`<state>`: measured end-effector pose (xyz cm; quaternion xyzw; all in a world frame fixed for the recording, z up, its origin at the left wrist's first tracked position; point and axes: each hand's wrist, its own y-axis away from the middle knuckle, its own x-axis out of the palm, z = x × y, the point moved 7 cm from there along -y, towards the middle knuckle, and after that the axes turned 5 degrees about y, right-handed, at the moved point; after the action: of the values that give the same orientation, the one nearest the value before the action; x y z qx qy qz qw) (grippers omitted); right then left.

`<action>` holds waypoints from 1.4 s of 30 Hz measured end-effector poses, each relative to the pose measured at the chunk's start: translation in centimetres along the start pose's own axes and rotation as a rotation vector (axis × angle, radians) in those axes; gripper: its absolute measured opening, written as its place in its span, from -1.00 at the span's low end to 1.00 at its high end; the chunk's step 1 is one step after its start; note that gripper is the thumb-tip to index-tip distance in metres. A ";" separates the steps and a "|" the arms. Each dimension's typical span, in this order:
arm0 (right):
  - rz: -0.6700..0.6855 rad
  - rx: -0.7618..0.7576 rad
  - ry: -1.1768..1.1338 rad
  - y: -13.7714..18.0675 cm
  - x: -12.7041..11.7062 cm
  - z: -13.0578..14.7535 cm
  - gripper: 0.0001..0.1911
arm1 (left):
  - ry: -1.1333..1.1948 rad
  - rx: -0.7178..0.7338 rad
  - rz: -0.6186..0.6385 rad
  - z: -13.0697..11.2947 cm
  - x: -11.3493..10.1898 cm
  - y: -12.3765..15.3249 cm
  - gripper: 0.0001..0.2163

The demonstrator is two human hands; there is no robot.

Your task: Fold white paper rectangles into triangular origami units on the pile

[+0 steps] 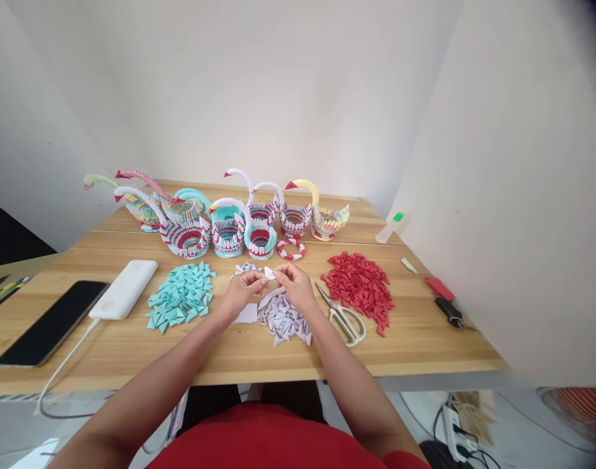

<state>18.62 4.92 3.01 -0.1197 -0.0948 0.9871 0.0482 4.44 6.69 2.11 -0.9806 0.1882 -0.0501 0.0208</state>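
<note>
Between both hands a small white folded paper piece (269, 273) is pinched by the fingertips. My left hand (245, 290) closes on its left side, and my right hand (296, 284) closes on its right. Beneath them lies a pile of pale lilac folded paper triangles (285, 319), partly covered by my right hand. A flat white paper sheet (247, 314) rests below my left hand. Behind the hands is a smaller heap of pale pieces (247, 267). A ring of red and white folded pieces (291, 249) sits just beyond.
Turquoise triangles (182, 296) are heaped at left, red triangles (360, 286) at right. Scissors (344, 317) lie beside the red heap. Several paper swans (186, 240) stand along the back. A white power bank (124, 290) and phone (53, 322) lie at far left, a black-handled tool (449, 311) at right.
</note>
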 end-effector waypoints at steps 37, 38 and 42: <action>-0.032 -0.002 0.047 0.2 0.5 0.1 -0.74 | 0.125 -0.018 0.057 0.6 0.3 -0.1 -0.74; -0.026 -0.004 0.051 0.2 0.5 0.1 -0.74 | 0.116 -0.018 0.057 0.5 0.3 -0.1 -0.73; -0.002 -0.012 0.075 0.2 0.6 0.0 -0.72 | 0.113 -0.014 0.049 0.3 0.2 0.0 -0.74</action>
<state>18.05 4.78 2.80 -0.1566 -0.0989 0.9813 0.0520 4.66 6.66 1.86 -0.9714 0.2135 -0.1035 0.0043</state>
